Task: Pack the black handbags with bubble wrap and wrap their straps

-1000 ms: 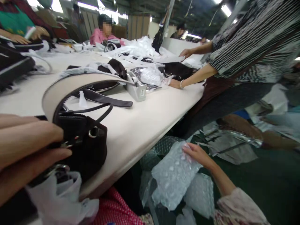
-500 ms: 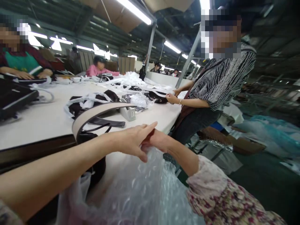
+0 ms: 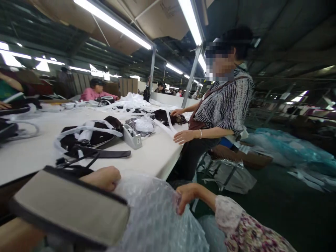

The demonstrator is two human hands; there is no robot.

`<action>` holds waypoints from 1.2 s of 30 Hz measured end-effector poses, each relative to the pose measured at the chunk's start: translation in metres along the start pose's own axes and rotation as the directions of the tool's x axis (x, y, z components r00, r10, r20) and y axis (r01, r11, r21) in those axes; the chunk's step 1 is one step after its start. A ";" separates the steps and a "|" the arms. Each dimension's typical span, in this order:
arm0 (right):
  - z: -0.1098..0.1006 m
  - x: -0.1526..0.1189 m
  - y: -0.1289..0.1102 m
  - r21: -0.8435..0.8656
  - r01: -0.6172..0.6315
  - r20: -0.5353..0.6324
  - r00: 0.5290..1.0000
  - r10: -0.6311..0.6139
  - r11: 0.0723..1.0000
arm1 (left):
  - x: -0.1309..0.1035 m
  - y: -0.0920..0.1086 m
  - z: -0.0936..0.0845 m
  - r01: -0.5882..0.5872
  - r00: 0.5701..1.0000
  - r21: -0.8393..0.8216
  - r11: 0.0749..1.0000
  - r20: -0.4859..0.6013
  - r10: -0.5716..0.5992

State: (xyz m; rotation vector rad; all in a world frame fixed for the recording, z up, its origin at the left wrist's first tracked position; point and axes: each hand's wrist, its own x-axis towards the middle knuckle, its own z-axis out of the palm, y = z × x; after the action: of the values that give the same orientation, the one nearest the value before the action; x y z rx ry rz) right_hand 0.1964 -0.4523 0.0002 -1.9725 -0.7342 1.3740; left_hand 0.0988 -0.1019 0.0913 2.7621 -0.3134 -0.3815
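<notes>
My right hand grips the upper right edge of a clear sheet of bubble wrap, which hangs in front of me. My left hand is curled closed at the sheet's upper left corner, its fingertips partly hidden. A wide beige strap with black edges arches close to the camera and covers part of my left forearm. Behind my left hand, a black bag with white wrapping lies on the white table, with a dark strap end in front of it.
A grey tape dispenser stands beside the bag. At the table's right edge, a co-worker in a patterned top handles a black item and white strips. Other people sit across the table. Teal plastic sheeting lies on the right.
My hands, close together before, are now apart, with the bubble wrap spread between them. The beige strap now looms nearer the camera. My view has shifted right.
</notes>
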 end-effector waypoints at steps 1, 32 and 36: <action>-0.003 -0.007 0.015 0.010 -0.022 -0.037 0.999 0.023 1.000 | 0.001 -0.005 -0.002 0.011 1.000 0.043 0.999 0.008 -0.012; 0.002 -0.077 -0.129 -0.110 0.331 -0.191 0.918 -0.347 0.937 | 0.000 0.075 -0.032 -0.241 0.927 -0.394 0.887 0.179 0.331; -0.022 -0.149 -0.116 -0.160 0.255 -0.394 0.869 -0.299 0.954 | 0.017 0.079 -0.023 -0.194 0.869 -0.615 0.764 0.255 0.425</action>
State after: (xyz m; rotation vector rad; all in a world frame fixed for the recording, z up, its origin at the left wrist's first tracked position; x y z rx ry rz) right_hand 0.1606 -0.4899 0.1832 -2.0468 -0.8538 0.7243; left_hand 0.1088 -0.1724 0.1367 1.9764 -0.6365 -0.7822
